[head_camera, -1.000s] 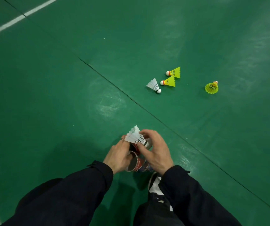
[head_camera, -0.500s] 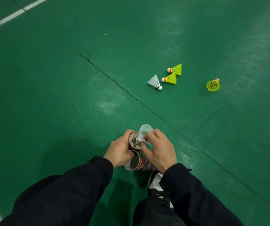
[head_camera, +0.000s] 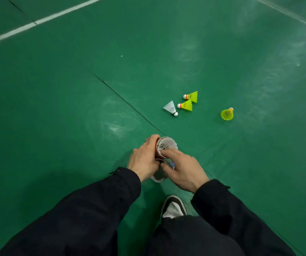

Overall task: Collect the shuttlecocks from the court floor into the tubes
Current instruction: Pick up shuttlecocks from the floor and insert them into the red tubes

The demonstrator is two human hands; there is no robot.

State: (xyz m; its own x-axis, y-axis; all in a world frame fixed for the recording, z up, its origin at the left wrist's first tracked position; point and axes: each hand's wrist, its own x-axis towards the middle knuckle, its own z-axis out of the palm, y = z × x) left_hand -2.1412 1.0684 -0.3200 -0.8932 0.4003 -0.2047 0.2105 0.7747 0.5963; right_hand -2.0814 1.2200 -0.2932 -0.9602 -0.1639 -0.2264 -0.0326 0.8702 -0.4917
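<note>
Green vinyl court floor (head_camera: 56,126) fills the one head view I have, crossed by a white painted line (head_camera: 43,20) at the upper left and a thin dark seam running diagonally toward my hands. My left hand (head_camera: 144,159) is wrapped around a red cardboard shuttlecock tube (head_camera: 156,147), whose open mouth points up and away from me. A white feathered shuttlecock (head_camera: 167,144) sits in that mouth, its skirt flaring outward beyond the rim and its long axis in line with the tube; its cork end is hidden inside. My right hand (head_camera: 183,170) has its fingertips pinched on the near edge of that skirt, and its lower fingers curl around a second tube (head_camera: 160,175) just below the first, whose pale open end faces me.

Well apart from my hands, four more shuttlecocks lie on their sides on the floor. A white feathered one (head_camera: 170,108) points its cork down and to the right. Just beside it, two yellow plastic ones (head_camera: 186,105) (head_camera: 192,96) lie nearly parallel with corks to the left. A third yellow plastic one (head_camera: 227,114) lies off to the right, skirt opening toward me, cork away.

My black-and-white shoe (head_camera: 173,206) shows between my dark sleeves.
</note>
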